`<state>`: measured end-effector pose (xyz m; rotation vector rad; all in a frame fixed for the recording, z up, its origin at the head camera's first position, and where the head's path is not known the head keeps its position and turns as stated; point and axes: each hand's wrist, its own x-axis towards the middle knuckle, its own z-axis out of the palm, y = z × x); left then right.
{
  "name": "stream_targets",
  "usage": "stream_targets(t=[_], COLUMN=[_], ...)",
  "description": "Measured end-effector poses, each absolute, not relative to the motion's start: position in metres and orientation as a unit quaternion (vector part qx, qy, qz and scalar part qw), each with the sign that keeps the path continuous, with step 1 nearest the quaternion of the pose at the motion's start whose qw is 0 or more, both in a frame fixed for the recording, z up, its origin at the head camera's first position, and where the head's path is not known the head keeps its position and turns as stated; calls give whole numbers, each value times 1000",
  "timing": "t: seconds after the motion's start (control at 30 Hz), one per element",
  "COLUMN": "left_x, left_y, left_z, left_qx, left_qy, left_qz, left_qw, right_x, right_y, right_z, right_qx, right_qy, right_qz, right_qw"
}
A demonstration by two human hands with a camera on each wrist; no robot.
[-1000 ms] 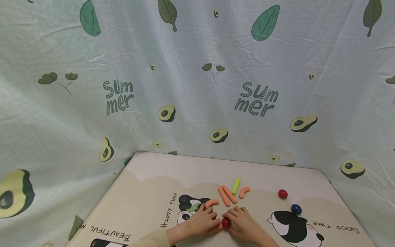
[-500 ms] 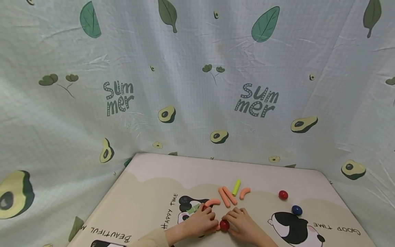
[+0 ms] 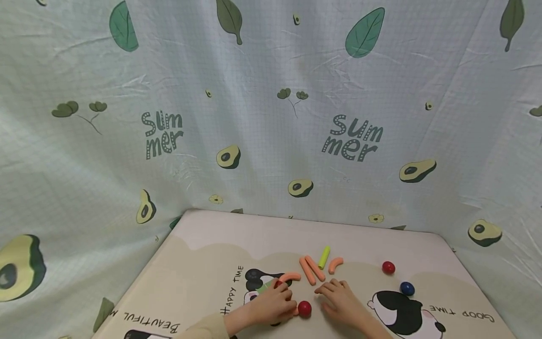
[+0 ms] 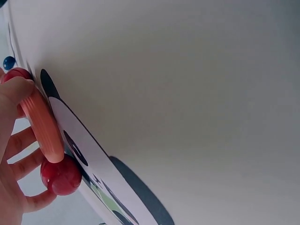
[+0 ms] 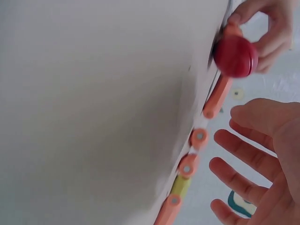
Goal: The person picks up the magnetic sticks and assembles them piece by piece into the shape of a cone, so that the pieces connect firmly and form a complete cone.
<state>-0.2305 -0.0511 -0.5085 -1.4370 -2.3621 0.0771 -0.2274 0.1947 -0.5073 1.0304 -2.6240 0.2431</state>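
My left hand point(image 3: 273, 305) holds an orange plastic rod point(image 4: 43, 124) low over the mat, thumb on its upper side. A glossy red ball point(image 3: 304, 309) sits at the rod's right end. Another red ball point(image 4: 61, 176) meets its other end, beside my left fingertips and mostly covered by them in the head view. A curved orange rod point(image 3: 290, 277) lies just beyond that ball; whether they join is unclear. Just right of the first ball, my right hand point(image 3: 342, 303) hovers with spread fingers, holding nothing.
Beyond the hands lie two straight orange rods point(image 3: 312, 269), a yellow-green rod point(image 3: 323, 257) and a short curved orange rod point(image 3: 336, 264). To the right are a loose red ball point(image 3: 388, 268) and a blue ball point(image 3: 407, 288). A printed curtain point(image 3: 262, 117) hangs behind the table.
My right hand has let go of the red ball and drawn away to the right, its fingers opening. The ball and rod have shifted slightly left with my left hand, which keeps its grip.
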Motion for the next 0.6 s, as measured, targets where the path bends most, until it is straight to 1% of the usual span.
stream_targets(t=[0.3,0.6], left_x=[-232,-236], left_y=[-55,-58], left_z=[-508,-507], left_qx=[-522,-526], left_qy=[-838,-834], left_qz=[11,24], left_qw=[158,165], right_x=[-236,-251], right_y=[208,220], right_z=[-500,-499], right_qx=[310,282], right_qy=[-936,-946], right_qz=[97,81], right_qw=[135,140])
